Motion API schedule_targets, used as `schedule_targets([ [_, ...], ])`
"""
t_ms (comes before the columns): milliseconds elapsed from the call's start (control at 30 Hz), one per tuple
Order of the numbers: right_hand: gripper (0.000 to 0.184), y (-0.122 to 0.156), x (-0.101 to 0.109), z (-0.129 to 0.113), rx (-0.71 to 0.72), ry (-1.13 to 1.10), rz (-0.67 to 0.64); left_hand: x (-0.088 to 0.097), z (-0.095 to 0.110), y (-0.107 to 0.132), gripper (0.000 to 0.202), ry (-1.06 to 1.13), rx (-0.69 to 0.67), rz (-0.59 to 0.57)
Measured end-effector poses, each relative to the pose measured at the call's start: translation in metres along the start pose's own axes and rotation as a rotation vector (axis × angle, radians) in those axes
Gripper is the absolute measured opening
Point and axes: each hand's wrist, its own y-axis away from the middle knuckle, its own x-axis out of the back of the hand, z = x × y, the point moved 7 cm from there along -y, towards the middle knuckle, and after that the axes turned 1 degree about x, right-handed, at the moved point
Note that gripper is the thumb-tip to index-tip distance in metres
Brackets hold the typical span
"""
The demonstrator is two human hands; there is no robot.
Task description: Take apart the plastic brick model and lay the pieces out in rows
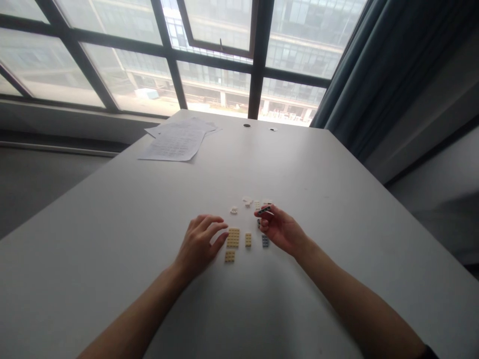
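The person's left hand [200, 243], fingers loosely parted, was just left of the large tan brick [233, 238]; whether the thumb touched it cannot be told. The narrow tan brick [248, 240] lay farther right, then the grey brick [265, 241], beside the right hand [283, 230], which pinched a dark brick [264, 210] at its fingertips.

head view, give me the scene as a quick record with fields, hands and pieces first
right hand: pinches a dark narrow studded plastic strip
left hand: fingers curved, beside the large tan rectangular studded plastic plate; contact unclear
nearer the camera: smaller tan studded plastic plate
between the hands: narrow tan studded plastic plate
surface: smooth white table
far left of table: white printed paper sheets
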Motion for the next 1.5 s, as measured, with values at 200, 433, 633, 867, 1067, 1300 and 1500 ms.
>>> schedule_targets([
  [200,0.020,0.023,0.005,-0.021,0.392,0.894,0.049,0.000,0.004,-0.001,0.013,-0.017,-0.026,-0.011],
  [433,0.033,0.031,-0.007,-0.003,0.527,1.634,-0.010,-0.002,0.005,0.000,0.013,-0.038,-0.032,-0.036],
  [633,0.034,0.027,-0.015,0.004,0.485,1.717,-0.082,-0.001,0.005,0.000,0.013,-0.036,-0.038,-0.036],
  [867,0.036,0.028,-0.016,0.007,0.496,1.708,-0.125,-0.002,0.006,0.000,0.013,-0.038,-0.034,-0.041],
  [1067,0.045,0.035,-0.018,-0.010,0.557,1.661,-0.109,-0.001,0.006,0.000,0.013,-0.040,-0.033,-0.037],
  [1300,0.023,0.064,0.032,-0.051,0.579,1.560,0.174,-0.002,-0.001,0.000,0.016,-0.023,0.014,-0.030],
  [1500,0.018,0.070,0.053,-0.042,0.605,1.531,0.218,-0.015,-0.019,-0.019,0.025,-0.087,0.166,-0.107],
])
